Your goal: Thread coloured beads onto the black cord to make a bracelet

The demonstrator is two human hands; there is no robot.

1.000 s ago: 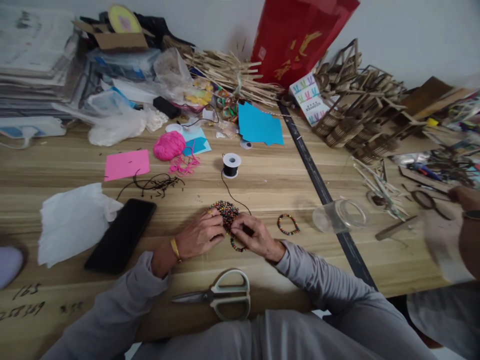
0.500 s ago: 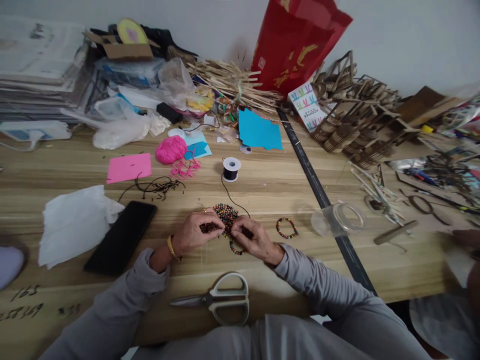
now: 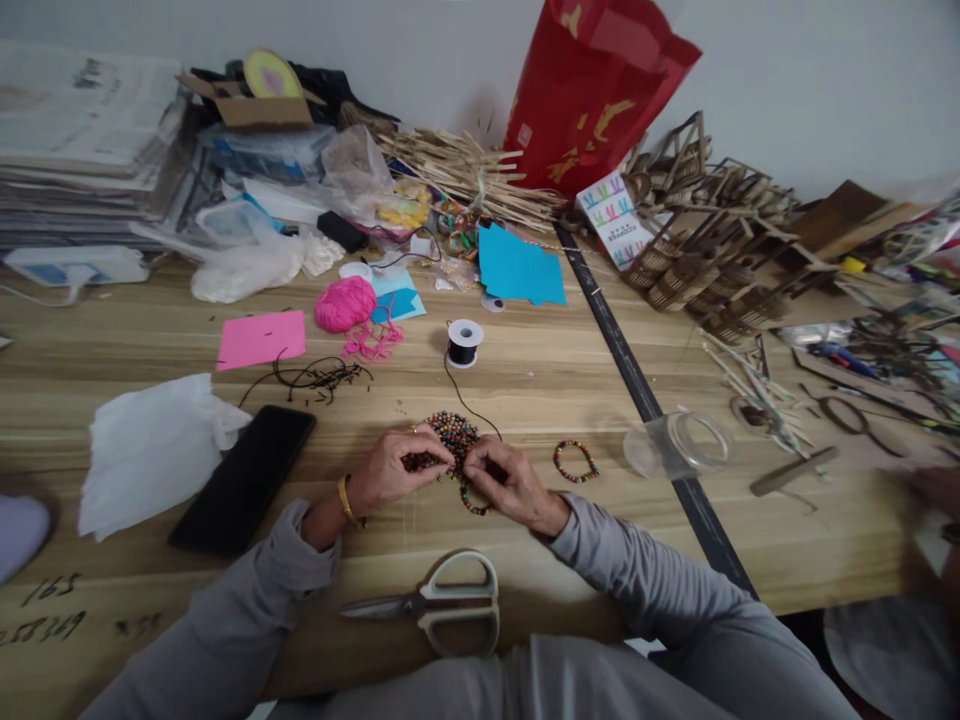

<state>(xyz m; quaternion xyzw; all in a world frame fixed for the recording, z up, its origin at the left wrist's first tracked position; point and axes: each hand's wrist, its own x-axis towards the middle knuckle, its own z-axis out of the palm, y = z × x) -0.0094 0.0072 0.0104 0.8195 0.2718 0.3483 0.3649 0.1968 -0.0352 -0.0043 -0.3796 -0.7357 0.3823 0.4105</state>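
Note:
Over a pile of small multicoloured beads (image 3: 454, 428), my two hands meet almost fingertip to fingertip. My left hand (image 3: 394, 465) is closed in a pinch, and whatever sits between its fingertips is too small to make out. Thumb and forefinger of my right hand (image 3: 514, 482) pinch the end of a beaded cord; its strung beads (image 3: 472, 503) curve down onto the table below. A black cord runs from a white spool (image 3: 465, 343) toward my right hand. To the right lies a finished-looking bead bracelet (image 3: 575, 461).
Scissors (image 3: 442, 604) lie near the front edge. A black phone (image 3: 244, 480) and white tissue (image 3: 146, 450) are at left, with pink yarn (image 3: 345, 303) behind. A clear plastic cup (image 3: 675, 443) lies at right. Another person's hand (image 3: 934, 490) shows at the far right.
The view has shifted very slightly, so things sit a little lower in the picture. Both hands keep nearly the same pinching pose over the beads.

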